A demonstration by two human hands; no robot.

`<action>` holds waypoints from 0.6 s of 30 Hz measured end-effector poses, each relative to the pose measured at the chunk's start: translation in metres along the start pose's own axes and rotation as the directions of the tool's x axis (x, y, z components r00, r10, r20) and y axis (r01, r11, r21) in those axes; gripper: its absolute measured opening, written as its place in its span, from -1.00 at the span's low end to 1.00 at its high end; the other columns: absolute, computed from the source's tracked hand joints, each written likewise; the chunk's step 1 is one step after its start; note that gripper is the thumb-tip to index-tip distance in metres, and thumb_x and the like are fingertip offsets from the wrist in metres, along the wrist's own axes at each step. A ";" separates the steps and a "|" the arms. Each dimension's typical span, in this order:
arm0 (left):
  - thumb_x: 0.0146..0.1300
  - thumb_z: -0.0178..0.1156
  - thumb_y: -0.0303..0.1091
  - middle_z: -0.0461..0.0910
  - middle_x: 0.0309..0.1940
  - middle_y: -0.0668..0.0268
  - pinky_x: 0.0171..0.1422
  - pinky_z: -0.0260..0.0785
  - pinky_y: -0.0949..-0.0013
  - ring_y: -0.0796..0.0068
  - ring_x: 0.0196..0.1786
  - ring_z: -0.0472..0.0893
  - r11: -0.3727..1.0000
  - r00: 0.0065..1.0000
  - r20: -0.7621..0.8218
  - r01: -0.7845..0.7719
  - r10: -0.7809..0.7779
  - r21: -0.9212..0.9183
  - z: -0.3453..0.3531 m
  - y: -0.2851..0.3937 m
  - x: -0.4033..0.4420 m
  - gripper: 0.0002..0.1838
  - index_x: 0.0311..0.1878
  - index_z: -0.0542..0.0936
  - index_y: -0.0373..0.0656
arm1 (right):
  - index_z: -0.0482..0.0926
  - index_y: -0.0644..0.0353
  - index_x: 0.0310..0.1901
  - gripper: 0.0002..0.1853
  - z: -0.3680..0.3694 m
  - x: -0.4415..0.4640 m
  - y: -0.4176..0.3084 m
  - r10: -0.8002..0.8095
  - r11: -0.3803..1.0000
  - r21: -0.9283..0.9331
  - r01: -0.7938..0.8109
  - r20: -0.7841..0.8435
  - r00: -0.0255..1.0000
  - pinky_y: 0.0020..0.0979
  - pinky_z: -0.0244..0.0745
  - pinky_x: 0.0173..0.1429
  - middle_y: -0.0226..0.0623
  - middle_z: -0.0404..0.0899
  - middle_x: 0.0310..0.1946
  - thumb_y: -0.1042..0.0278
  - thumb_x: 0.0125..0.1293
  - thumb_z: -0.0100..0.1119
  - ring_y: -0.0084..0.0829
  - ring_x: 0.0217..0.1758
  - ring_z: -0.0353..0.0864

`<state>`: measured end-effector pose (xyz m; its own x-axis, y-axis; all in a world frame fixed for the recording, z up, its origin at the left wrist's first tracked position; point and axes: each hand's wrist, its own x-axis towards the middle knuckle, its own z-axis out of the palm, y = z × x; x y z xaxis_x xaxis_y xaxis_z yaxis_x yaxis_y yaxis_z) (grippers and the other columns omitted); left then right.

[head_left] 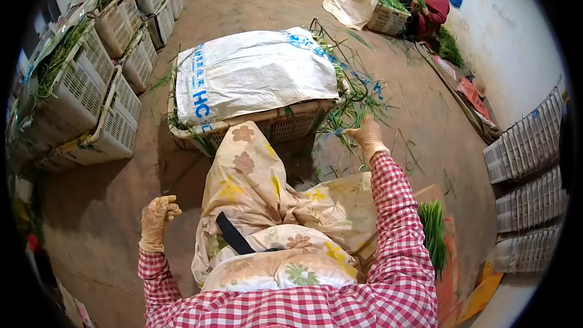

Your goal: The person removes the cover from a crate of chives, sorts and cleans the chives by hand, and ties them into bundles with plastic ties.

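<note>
My right hand (368, 138), in a stained pale glove, reaches toward loose green stalks (349, 115) at the right end of a crate. Its thumb and fingers are apart, and I see nothing held. My left hand (159, 222), gloved alike, hovers left of my knees with its fingers curled in and nothing showing in them. In front of my knees stands the plastic crate (291, 123), covered by a white woven sack (255, 76) with blue print. A flowered apron (243, 176) covers my lap. Beside my right arm lies a bundle of green stalks (432, 231).
Stacked crates (91, 91) filled with greens line the left side. More crates (525, 146) are stacked by the right wall. At the back right, a seated person (434, 9) handles greens beside another crate (387, 19). Stray stalks litter the floor (419, 109).
</note>
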<state>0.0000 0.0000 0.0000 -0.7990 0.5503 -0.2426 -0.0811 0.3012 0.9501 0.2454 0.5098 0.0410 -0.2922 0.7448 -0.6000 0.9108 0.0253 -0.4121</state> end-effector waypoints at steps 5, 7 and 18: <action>0.35 0.14 -0.01 0.66 -0.39 0.34 -0.30 0.38 0.59 0.60 -0.35 0.64 0.999 0.998 -0.028 -0.049 0.049 0.001 0.003 0.007 -0.007 -0.53 -0.03 0.56 -0.32 | 0.28 0.12 0.35 -0.28 0.038 0.072 0.070 -0.605 0.768 -0.379 0.516 -0.693 0.392 -0.24 0.46 0.13 -0.12 0.62 -0.01 0.33 0.14 0.35 -0.17 0.02 0.61; 0.35 0.13 -0.01 0.66 -0.40 0.34 -0.30 0.38 0.59 0.60 -0.35 0.64 0.999 0.999 -0.023 -0.048 0.048 0.004 0.004 0.004 -0.018 -0.53 -0.03 0.56 -0.32 | 0.47 0.08 0.18 -0.54 0.030 0.060 0.076 -0.403 0.891 -0.134 0.433 -0.670 0.623 -0.19 0.47 0.08 -0.15 0.63 -0.07 0.32 0.23 0.23 -0.12 0.01 0.60; 0.34 0.14 0.00 0.64 -0.42 0.34 -0.34 0.38 0.61 0.60 -0.37 0.63 0.992 0.997 -0.038 -0.055 0.060 0.117 0.012 0.038 0.011 -0.52 -0.05 0.57 -0.32 | 0.58 0.00 0.05 -0.68 0.027 0.093 0.084 -0.227 0.961 -0.257 0.099 -0.536 0.813 -0.13 0.51 0.04 -0.11 0.64 -0.11 0.29 0.26 0.11 -0.07 0.02 0.62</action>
<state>-0.0044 0.0269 0.0316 -0.8246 0.5371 -0.1776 0.0332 0.3595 0.9326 0.2868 0.5630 -0.0675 -0.2878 0.9573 -0.0265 0.9216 0.2693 -0.2796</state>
